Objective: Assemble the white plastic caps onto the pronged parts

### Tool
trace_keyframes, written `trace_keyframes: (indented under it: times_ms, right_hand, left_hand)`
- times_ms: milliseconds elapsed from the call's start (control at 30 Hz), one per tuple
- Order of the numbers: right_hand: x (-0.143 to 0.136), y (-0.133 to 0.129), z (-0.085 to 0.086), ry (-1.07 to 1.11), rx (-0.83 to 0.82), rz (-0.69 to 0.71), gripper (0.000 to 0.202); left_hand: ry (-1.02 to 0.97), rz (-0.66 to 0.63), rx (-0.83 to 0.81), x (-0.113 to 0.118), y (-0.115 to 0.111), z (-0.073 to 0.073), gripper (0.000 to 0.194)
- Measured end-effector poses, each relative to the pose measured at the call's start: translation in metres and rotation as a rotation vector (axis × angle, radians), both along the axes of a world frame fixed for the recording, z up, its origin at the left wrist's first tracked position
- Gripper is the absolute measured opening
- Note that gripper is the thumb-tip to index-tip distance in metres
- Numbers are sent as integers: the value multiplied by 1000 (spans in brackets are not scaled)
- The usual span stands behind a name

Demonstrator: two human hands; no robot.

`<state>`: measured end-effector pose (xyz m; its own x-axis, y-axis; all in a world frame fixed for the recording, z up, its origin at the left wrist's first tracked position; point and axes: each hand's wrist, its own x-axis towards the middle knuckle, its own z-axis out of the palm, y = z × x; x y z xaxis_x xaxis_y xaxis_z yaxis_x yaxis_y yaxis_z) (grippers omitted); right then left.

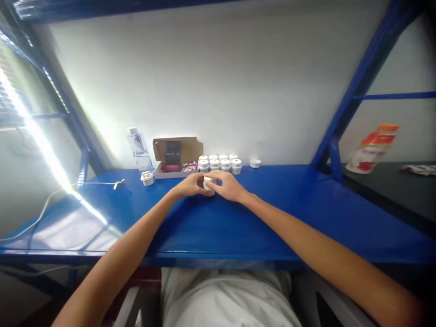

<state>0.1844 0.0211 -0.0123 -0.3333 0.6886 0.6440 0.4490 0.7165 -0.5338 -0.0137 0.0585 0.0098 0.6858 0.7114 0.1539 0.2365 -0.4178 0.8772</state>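
Both my hands meet around one small white jar (209,183) just above or on the blue table. My left hand (190,186) grips its left side, fingers curled round it. From the right, my right hand (227,184) closes on the jar's upper part, thumb in front. Whether its lid is separate from its body I cannot tell, as fingers cover much of it. Right behind the hands stand several white lidded jars (225,164) in close rows.
Left of the jars sits an open cardboard box (177,156). A clear bottle (140,152) and a white round container (147,178) stand farther left, near a cable (98,183). A small white cap (255,163) lies right. An orange-capped bottle (373,150) stands on the dark surface.
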Motion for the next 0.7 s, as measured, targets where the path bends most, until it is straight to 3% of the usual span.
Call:
trace_keyframes:
  times_ms: [167,267,367,533,633,700]
  right_hand:
    - [5,4,3,313,-139,3,33]
    - [6,-1,5,363,-158,64,35]
    - [3,-9,7,245,28,65,31]
    - [2,-18,11,68,385,-17,29]
    - [2,-20,13,38,455,-29,21]
    - [1,-21,13,54,415,-9,14]
  left_hand:
    - [-182,113,-56,-8,-2,15,46]
    - [-320,166,-135,-12,-5,23,45]
    - [-289,182,-164,-13,-8,27,43]
    - [-280,225,-258,-5,-15,29,56]
    - [-266,255,-278,-2,-21,32,58]
    - [-210,276,-270,-2,-23,33,61]
